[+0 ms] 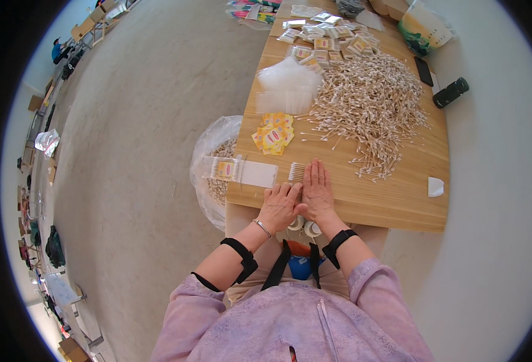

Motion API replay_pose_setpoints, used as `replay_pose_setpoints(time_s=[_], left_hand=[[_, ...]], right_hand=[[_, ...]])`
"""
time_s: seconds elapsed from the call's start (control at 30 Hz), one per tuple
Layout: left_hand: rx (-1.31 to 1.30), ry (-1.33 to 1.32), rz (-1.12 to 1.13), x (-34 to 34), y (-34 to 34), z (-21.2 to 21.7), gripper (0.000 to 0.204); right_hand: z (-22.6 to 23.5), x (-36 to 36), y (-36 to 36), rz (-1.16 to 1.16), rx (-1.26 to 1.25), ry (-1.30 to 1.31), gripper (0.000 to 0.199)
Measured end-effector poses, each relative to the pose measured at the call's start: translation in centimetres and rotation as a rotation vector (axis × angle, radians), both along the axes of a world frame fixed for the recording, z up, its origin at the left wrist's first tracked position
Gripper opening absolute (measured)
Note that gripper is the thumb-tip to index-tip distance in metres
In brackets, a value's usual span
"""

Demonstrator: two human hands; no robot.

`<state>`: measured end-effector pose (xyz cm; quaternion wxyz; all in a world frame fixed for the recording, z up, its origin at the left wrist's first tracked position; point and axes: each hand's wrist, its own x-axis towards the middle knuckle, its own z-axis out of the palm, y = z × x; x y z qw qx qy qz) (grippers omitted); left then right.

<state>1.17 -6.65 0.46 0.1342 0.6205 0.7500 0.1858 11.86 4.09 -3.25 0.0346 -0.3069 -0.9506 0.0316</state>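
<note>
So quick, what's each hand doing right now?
Left hand: loosely curled on the wooden table, holding nothing visible.
Right hand: open, flat on the table, fingers at a small row of cotton swabs.

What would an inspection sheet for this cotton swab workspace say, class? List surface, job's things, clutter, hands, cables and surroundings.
Surface: wooden table, mostly covered.
Job's things: row of cotton swabs at the fingertips; big swab pile; clear bags; yellow cards; filled packet.
Clutter: phone, black cylinder.
Hands: left hand and right hand flat on the table, side by side.
Cables: nothing seen.
Surroundings: bag of swabs on the grey floor.
</note>
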Motion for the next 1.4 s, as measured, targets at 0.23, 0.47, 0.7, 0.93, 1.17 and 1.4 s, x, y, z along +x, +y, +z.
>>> replay_pose_setpoints(time_s=[0.23, 0.47, 0.7, 0.93, 1.17, 1.4], left_hand=[[-0.122, -0.021, 0.001, -0.1, 0.8, 0.8, 0.066], [-0.131, -0.028, -0.034, -0.4, 0.9, 0.7, 0.073], [-0.158, -0.016, 0.002, -0.4, 1.5, 1.0, 0.073], [-0.163, -0.012, -0.020, -0.6, 1.5, 0.4, 0.076], [-0.266, -0.112, 0.006, -1.0, 2.7, 1.3, 0.077], [-0.266, -0.096, -0.018, -1.2, 2.4, 0.9, 0.075]], right_hand=[[-0.1, 0.1, 0.2, 0.003, -0.003, -0.009, 0.088], [0.0, 0.1, 0.2, 0.009, -0.072, 0.033, 0.087], [0.3, 0.1, 0.1, 0.007, -0.074, 0.024, 0.086], [0.5, 0.0, 0.1, 0.011, -0.091, 0.047, 0.089], [0.2, -0.1, 0.1, -0.016, -0.070, 0.025, 0.093], [0.5, -0.1, 0.0, -0.007, -0.122, 0.085, 0.094]])
